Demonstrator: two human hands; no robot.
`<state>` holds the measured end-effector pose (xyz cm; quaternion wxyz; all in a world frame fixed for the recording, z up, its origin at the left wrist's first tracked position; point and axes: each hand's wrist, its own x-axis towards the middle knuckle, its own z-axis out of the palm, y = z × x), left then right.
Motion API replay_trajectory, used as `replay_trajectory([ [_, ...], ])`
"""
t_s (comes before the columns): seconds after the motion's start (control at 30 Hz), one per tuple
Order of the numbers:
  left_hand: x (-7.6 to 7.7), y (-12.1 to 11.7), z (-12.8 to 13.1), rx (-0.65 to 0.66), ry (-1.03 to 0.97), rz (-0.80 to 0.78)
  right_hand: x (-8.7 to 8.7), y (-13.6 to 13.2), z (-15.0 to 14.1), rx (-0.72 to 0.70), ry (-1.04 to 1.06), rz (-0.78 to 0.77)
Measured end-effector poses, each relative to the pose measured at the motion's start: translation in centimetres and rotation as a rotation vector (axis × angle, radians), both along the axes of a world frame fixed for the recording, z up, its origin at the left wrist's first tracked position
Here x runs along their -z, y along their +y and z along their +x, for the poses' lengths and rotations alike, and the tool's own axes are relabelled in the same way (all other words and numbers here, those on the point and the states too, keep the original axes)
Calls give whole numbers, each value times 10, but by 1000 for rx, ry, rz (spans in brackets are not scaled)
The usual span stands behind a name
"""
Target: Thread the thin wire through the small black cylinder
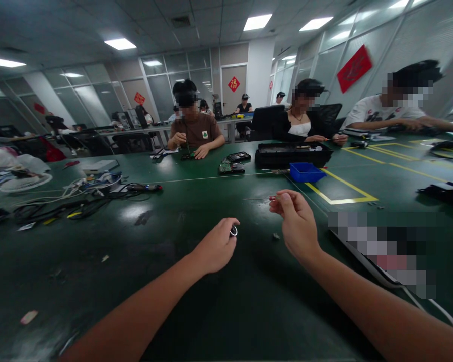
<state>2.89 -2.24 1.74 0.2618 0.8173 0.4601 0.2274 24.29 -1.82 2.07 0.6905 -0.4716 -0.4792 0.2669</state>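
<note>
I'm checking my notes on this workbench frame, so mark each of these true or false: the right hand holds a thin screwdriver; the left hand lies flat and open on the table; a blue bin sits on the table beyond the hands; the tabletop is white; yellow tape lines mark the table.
1. The right hand holds a thin screwdriver. True: its red handle is pinched in the fingers, shaft pointing left.
2. The left hand lies flat and open. False: it is curled around a small ring-like part.
3. A blue bin sits beyond the hands. True.
4. The table is white. False: it is dark green.
5. Yellow tape lines mark the table. True.
</note>
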Motion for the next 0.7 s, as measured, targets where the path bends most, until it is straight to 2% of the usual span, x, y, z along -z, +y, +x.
replay_trajectory([
  [0.17,-1,5,40,166,242,60,-12,-9,-3,35,-26,79],
  [0.33,8,19,80,213,374,188,-15,-14,-6,47,-80,74],
  [0.43,11,28,97,251,456,197,-15,-15,-6,40,-86,68],
  [0.57,11,33,105,277,453,212,-15,-15,-6,34,-92,60],
  [0.63,9,32,100,270,411,207,-14,-14,-6,33,-82,73],
  [0.7,7,30,90,245,301,137,-12,-13,-6,31,-65,96],
])
